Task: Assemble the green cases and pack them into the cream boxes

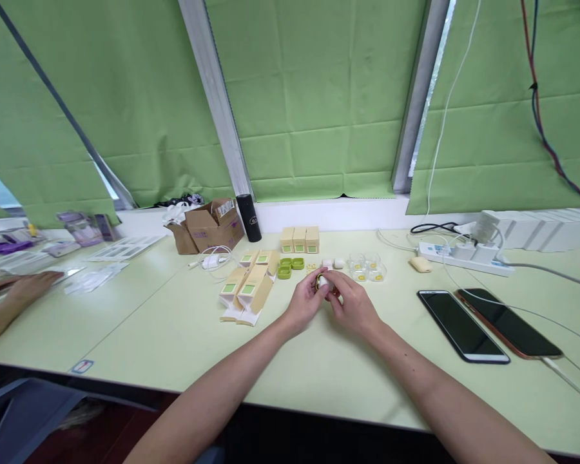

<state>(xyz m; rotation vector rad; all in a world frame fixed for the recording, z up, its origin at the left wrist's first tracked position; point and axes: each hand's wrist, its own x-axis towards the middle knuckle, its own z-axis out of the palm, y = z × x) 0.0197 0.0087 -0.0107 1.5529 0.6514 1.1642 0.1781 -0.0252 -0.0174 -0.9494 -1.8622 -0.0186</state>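
Over the middle of the table, my left hand [302, 303] and my right hand [356, 304] meet around a small white piece [323, 281] with a yellow-green edge. Fingers of both hands are closed on it and hide most of its shape. Just beyond them lie small white rounded pieces [338, 263] and tiny yellow pieces [311, 267]. Small green square containers [285, 269] are grouped to the left. On the right sit clear containers [367, 268] with yellow marks inside. Opened beige cartons [252, 288] with green labels lie left of my hands.
Closed beige cartons [299, 240] stand behind. A brown cardboard box [215, 227] and black bottle [249, 218] are at the back left. Two phones [464, 325] [507, 319], a power strip [468, 254] and cables occupy the right. Another person's hand [33, 283] rests far left.
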